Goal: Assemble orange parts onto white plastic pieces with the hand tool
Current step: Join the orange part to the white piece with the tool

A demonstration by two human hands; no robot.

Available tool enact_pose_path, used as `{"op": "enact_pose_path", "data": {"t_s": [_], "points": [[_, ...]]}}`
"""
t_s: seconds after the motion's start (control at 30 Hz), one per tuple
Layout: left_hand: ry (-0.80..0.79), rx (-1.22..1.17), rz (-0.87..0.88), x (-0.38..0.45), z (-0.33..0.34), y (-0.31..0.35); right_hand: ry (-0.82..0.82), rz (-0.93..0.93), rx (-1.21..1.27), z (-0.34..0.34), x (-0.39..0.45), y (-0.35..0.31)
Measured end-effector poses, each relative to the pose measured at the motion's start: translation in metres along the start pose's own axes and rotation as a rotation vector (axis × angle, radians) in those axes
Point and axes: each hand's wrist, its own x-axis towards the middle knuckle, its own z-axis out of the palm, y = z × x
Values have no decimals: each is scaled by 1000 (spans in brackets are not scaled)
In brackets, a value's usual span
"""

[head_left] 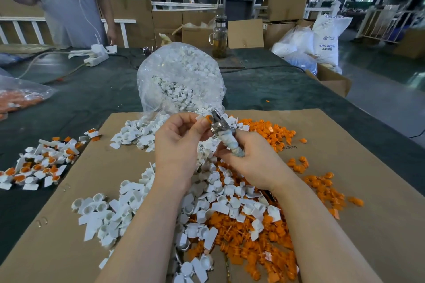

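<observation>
L hand (178, 142) pinches a white plastic piece (200, 117) w/ an orange part (208, 118) seated at its top, thumb + forefinger curled on it. R hand (248, 158) grips the hand tool (224, 133) by its cloth-wrapped handle, fingers curled round. Tool's long axis runs up-left from R hand; its metal head touches the orange part, just right of L fingertips. Next move looks like a press along that axis, L hand bracing.

Both hands held above the cardboard sheet (368, 167) on the surface. Below: loose white pieces (110, 213), loose orange parts (257, 243). Finished pile (36, 167) well left. Clear bag of white pieces (181, 80) just behind. Nothing between tool and part.
</observation>
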Motion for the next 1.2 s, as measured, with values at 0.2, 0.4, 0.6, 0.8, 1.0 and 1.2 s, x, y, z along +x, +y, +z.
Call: {"op": "enact_pose_path", "data": {"t_s": [0.2, 0.4, 0.6, 0.8, 1.0, 1.2], "points": [[16, 7, 4, 0, 0, 1, 26, -8, -67, 5, 3, 3], [57, -85, -135, 3, -2, 2, 68, -12, -169, 9, 2, 2], [579, -622, -431, 15, -37, 8, 145, -1, -240, 6, 0, 4], [814, -1022, -372, 27, -71, 8, 173, 27, -330, 2, 1, 6], [497, -493, -462, 21, -53, 10, 178, 26, -348, 2, 2, 7], [-254, 55, -383, 6, -23, 11, 173, -54, -369, 5, 1, 2]]}}
